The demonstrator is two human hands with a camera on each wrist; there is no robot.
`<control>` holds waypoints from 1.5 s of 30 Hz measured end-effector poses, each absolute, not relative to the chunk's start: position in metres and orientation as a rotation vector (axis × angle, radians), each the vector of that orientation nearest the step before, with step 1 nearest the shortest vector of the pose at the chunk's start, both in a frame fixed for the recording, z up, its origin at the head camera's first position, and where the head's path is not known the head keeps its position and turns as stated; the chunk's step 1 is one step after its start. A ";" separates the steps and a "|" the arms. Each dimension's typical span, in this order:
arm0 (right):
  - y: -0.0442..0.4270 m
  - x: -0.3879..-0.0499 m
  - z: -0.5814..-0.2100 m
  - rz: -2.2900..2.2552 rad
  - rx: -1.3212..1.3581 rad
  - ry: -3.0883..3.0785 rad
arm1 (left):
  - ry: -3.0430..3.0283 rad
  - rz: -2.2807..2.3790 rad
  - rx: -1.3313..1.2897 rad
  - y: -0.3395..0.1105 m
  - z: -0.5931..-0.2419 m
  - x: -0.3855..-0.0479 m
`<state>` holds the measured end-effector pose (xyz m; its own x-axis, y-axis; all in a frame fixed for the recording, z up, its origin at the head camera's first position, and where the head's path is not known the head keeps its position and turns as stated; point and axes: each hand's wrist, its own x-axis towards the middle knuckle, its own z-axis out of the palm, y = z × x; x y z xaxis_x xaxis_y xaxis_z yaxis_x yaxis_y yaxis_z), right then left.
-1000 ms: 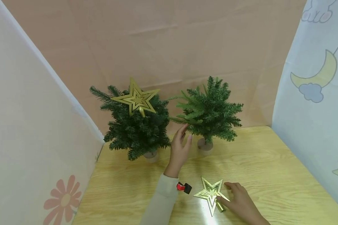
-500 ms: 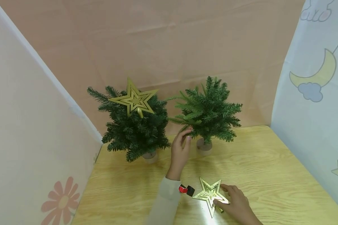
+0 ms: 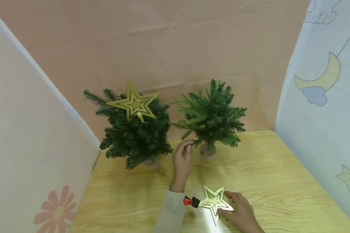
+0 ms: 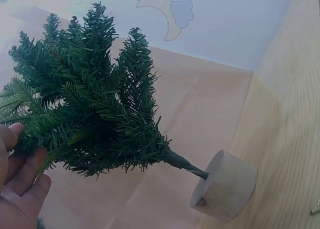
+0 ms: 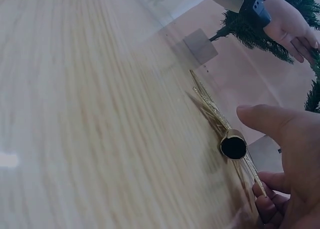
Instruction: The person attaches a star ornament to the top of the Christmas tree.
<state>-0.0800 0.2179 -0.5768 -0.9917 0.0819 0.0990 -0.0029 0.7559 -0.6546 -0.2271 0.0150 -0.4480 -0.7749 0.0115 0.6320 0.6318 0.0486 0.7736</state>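
My left hand (image 3: 181, 163) is at the lower left side of the right mini Christmas tree (image 3: 214, 118), thumb and fingertips pinching a low branch tip. In the left wrist view, the branches (image 4: 90, 104) run up to that hand (image 4: 17, 189). My right hand (image 3: 240, 212) is at a gold star tree topper (image 3: 214, 200) lying on the table. Its thumb lies across the star in the head view; the right wrist view shows a gap between thumb (image 5: 260, 115) and star. Other fingertips are at one star point. The topper's hollow socket (image 5: 233, 146) faces the right wrist camera.
On the left stands another mini tree (image 3: 140, 136) with a gold star topper (image 3: 135, 104) on it. Both trees have round wooden bases (image 3: 207, 153). A pinkish cloth (image 3: 163, 58) hangs behind the wooden table (image 3: 268, 181); printed cloths hang at both sides.
My left hand has drawn a little down and closed its fingertips on a lower branch. My right hand has shifted slightly left over the star. The head view has turned slightly right.
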 end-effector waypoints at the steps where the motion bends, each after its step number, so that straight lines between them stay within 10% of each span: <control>1: 0.218 -0.080 -0.577 1.057 -0.071 -2.828 | -1.867 -1.782 -0.638 0.015 -0.448 -0.226; 45: 0.212 -0.077 -0.561 1.055 -0.095 -2.884 | -1.853 -1.864 -0.658 0.014 -0.454 -0.214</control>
<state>-0.0775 0.2121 -0.5610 -0.9957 0.0817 0.0434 0.0345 0.7627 -0.6458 -0.2142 0.0137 -0.4535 -0.7958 0.0288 0.6049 0.6048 -0.0153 0.7963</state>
